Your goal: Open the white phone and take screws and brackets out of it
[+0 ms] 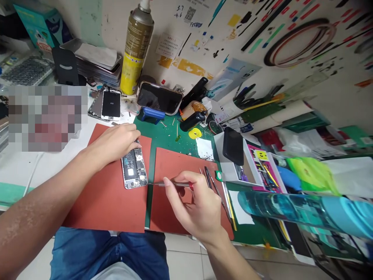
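Note:
An opened phone (139, 161) lies on the left red-brown mat (110, 202), its battery and circuit boards bare. My left hand (121, 140) grips the phone's far end, its fingertips curled over the upper edge and partly hidden. In my right hand (199, 204) is a slim screwdriver (157, 184) with a ridged metal shaft and some red on its handle. The screwdriver points left, and its tip is at the phone's near right corner. Whether the tip touches the phone I cannot tell.
Beyond my left hand lies a detached white-framed screen (111, 104). A second phone (159, 97) leans on a blue stand, beside a tall spray can (136, 48). Thin tools (227, 198) rest right of my right hand, near a blue water bottle (291, 208).

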`<state>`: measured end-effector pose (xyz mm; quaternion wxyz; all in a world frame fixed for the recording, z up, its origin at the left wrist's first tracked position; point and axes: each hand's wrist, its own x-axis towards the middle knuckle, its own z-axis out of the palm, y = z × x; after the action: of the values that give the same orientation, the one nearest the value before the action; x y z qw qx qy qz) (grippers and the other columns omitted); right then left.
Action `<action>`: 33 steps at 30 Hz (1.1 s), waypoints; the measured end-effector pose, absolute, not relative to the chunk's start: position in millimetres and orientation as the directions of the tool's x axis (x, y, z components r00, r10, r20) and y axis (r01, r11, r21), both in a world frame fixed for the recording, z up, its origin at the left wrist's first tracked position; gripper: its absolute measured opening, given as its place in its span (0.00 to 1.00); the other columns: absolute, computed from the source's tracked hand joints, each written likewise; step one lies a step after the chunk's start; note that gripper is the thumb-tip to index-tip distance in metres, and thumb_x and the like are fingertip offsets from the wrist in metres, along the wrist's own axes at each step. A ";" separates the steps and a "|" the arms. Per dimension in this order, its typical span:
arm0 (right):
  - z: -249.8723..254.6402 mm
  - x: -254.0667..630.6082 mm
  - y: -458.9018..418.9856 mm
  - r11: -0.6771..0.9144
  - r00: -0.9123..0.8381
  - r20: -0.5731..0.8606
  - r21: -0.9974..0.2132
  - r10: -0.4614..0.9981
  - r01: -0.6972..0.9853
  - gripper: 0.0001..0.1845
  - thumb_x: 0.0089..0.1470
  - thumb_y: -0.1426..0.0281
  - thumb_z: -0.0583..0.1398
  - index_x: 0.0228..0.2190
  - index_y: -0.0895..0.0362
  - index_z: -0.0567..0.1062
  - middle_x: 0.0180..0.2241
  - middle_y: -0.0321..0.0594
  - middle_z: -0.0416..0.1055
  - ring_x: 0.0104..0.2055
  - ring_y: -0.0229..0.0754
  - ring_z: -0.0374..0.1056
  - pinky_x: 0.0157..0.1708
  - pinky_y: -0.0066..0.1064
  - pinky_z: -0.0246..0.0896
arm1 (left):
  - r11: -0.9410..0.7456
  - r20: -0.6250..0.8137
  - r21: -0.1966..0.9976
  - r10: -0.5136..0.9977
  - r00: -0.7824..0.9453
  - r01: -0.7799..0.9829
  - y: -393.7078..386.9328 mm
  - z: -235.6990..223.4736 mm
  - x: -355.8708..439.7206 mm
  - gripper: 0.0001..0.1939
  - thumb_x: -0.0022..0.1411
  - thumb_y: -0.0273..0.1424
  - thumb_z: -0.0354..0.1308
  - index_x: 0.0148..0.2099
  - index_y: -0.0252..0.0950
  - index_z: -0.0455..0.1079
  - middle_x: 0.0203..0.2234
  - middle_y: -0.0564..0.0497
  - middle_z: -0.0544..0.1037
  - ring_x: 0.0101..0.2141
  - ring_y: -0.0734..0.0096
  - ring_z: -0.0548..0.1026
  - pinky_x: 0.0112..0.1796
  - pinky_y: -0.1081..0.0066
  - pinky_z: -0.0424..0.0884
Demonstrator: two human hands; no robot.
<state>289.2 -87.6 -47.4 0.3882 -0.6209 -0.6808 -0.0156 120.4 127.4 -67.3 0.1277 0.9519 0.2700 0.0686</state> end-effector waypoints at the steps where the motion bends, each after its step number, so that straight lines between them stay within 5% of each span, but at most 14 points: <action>1: -46.7 289.4 -87.7 0.226 0.062 0.552 -0.439 0.832 0.869 0.11 0.66 0.74 0.65 0.41 0.51 0.68 0.25 0.27 0.69 0.21 0.34 0.68 0.20 0.25 0.62 | -0.821 0.059 0.280 0.533 0.844 0.498 127.3 -67.1 120.6 0.09 0.75 0.35 0.61 0.43 0.35 0.76 0.40 0.46 0.78 0.41 0.57 0.77 0.35 0.64 0.66; 8: -34.8 293.8 -85.4 0.340 -0.157 0.435 -0.383 0.887 0.859 0.09 0.68 0.76 0.61 0.41 0.51 0.67 0.30 0.33 0.74 0.27 0.38 0.70 0.27 0.30 0.64 | -0.808 0.044 0.290 0.547 0.836 0.513 125.5 -65.1 121.5 0.08 0.74 0.33 0.61 0.43 0.34 0.77 0.41 0.45 0.78 0.41 0.56 0.77 0.34 0.63 0.65; 15: -26.6 294.5 -74.5 0.446 -0.297 0.408 -0.342 0.864 0.827 0.13 0.70 0.78 0.58 0.36 0.50 0.62 0.24 0.27 0.62 0.22 0.36 0.54 0.24 0.31 0.49 | -0.796 0.029 0.316 0.551 0.834 0.516 126.4 -65.6 122.1 0.08 0.74 0.34 0.61 0.43 0.35 0.78 0.40 0.45 0.77 0.41 0.57 0.77 0.34 0.65 0.65; 23: -20.9 297.7 -70.4 0.503 -0.382 0.349 -0.389 0.856 0.772 0.15 0.66 0.83 0.55 0.38 0.50 0.61 0.26 0.28 0.58 0.26 0.38 0.52 0.26 0.32 0.49 | -0.777 0.011 0.344 0.565 0.825 0.527 125.6 -64.6 122.8 0.07 0.73 0.31 0.59 0.44 0.36 0.78 0.41 0.45 0.77 0.41 0.57 0.77 0.36 0.64 0.66; 29: -13.4 304.3 -66.9 0.551 -0.494 0.245 -0.415 0.834 0.724 0.13 0.66 0.83 0.54 0.40 0.51 0.64 0.33 0.37 0.70 0.34 0.42 0.65 0.33 0.33 0.63 | -0.774 0.020 0.347 0.571 0.821 0.530 126.6 -66.0 121.3 0.07 0.73 0.34 0.61 0.45 0.36 0.78 0.42 0.45 0.77 0.42 0.58 0.77 0.33 0.66 0.63; 33: -21.0 309.4 -64.3 0.496 -0.371 0.350 -0.408 0.860 0.766 0.10 0.71 0.73 0.61 0.41 0.50 0.64 0.31 0.33 0.71 0.28 0.39 0.65 0.28 0.31 0.60 | -0.778 0.019 0.343 0.565 0.825 0.526 126.5 -66.2 120.7 0.07 0.73 0.34 0.62 0.45 0.36 0.77 0.42 0.46 0.77 0.43 0.59 0.76 0.33 0.66 0.62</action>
<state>309.4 -64.3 -21.0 0.2658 -0.4940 -0.8231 0.0883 120.7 126.5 -66.2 0.1636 0.9411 0.2898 0.0602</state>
